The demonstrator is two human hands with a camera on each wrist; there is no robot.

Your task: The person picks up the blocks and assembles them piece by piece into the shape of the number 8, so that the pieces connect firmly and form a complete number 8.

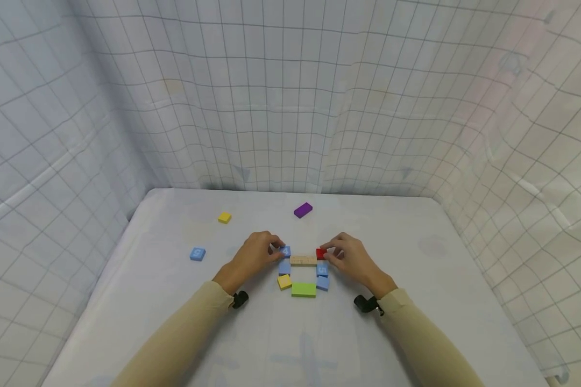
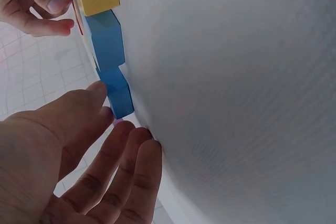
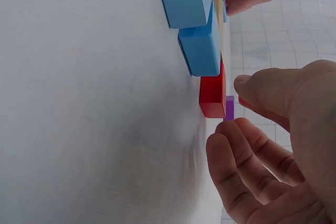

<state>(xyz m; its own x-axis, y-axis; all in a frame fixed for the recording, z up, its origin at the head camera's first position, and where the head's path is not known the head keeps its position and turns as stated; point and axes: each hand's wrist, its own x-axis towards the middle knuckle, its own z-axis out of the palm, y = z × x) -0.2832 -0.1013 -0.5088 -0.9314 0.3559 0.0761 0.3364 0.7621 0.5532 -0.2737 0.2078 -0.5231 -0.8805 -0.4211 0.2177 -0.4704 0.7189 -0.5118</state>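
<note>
At the far left corner of a block outline, my left hand (image 1: 256, 252) pinches a blue block (image 1: 285, 251) marked 4 between thumb and index finger; its other fingers hang off to the side. My right hand (image 1: 349, 257) hovers at a small red block (image 1: 320, 253) at the opposite corner. In the right wrist view its thumb and fingertips lie just above and beside the red block (image 3: 213, 95), a thin gap showing. A wooden block (image 1: 303, 261) bridges the two corners. Blue blocks (image 1: 322, 269) line the sides below.
A yellow block (image 1: 284, 282) and a green block (image 1: 303, 289) lie at the near side of the outline. Farther off are a purple block (image 1: 303, 210), another yellow block (image 1: 225, 217) and a blue block (image 1: 197, 253). Gridded cloth walls (image 1: 281, 107) surround the white table (image 1: 416, 231).
</note>
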